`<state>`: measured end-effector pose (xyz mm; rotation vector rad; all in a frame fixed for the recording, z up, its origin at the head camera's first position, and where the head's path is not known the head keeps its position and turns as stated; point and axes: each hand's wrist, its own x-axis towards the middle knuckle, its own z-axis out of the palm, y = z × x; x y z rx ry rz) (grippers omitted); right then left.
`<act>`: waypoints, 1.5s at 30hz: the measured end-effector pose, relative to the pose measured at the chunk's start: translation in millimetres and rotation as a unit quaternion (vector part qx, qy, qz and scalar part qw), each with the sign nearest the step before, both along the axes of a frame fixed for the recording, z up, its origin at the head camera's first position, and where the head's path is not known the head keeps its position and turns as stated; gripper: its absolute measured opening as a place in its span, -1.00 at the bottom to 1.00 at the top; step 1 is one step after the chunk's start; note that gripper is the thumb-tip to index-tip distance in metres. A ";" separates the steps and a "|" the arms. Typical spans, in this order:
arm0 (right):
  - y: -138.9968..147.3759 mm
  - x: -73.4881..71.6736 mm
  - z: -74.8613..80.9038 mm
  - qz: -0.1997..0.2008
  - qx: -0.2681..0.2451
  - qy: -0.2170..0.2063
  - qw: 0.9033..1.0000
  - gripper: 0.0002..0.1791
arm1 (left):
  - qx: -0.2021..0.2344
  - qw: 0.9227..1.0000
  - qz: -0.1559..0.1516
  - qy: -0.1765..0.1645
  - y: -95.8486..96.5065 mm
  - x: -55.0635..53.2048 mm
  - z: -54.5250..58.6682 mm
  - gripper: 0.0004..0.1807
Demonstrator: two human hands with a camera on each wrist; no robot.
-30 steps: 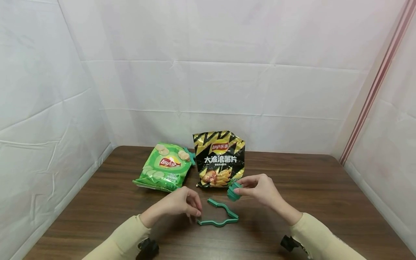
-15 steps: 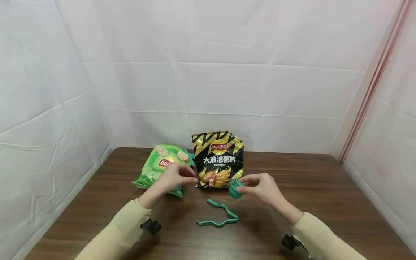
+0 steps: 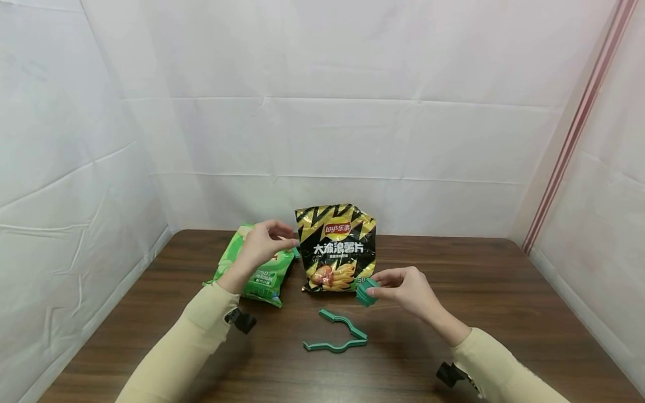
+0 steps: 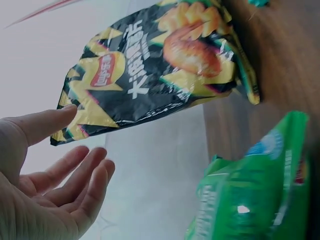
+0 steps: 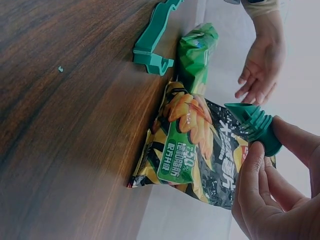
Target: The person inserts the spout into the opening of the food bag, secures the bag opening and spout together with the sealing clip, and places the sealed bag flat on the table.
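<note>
My left hand [image 3: 264,243] reaches over the green chip bag [image 3: 264,282] to the upper left corner of the black and yellow chip bag [image 3: 332,260], which stands upright. In the left wrist view its thumb overlaps that bag's top edge; the other fingers are spread apart, relaxed, with nothing between them. My right hand [image 3: 405,288] pinches a small green plastic cap [image 5: 257,127], ribbed with a pointed, spout-like end, between thumb and fingers, in front of the black bag's lower right corner. An unfolded green bag clip [image 3: 339,349] lies on the table between the arms.
The green bag lies tilted left of the black one, partly covered by my left arm. A bit of another green plastic piece [image 3: 296,253] shows between the bags. White cloth walls [image 3: 322,140] enclose the back and sides of the brown wooden table [image 3: 453,263].
My left hand has risen from beside the bag clip, past the green bag, to the black bag's upper left corner. My right hand keeps the cap nearly in place.
</note>
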<state>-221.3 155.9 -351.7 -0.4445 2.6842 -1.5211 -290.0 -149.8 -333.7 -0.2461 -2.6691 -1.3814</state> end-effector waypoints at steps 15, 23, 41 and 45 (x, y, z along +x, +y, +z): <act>12.9 -23.0 -26.1 -0.001 -0.010 0.002 1.000 -0.60 | 0.076 0.997 -0.009 -0.009 16.5 -24.9 20.9 -0.57; 15.6 -27.2 -21.3 0.001 -0.009 0.018 1.000 -0.59 | 0.054 0.998 0.010 0.005 18.5 -24.7 17.3 -0.66; 24.7 -56.6 18.1 -0.046 -0.013 0.137 0.989 -0.59 | 0.034 0.998 0.000 0.054 18.4 -12.5 12.9 -0.77; 25.4 -64.4 27.1 -0.052 -0.019 0.183 0.982 -0.60 | 0.027 0.998 0.001 0.060 18.6 -11.8 12.0 -0.79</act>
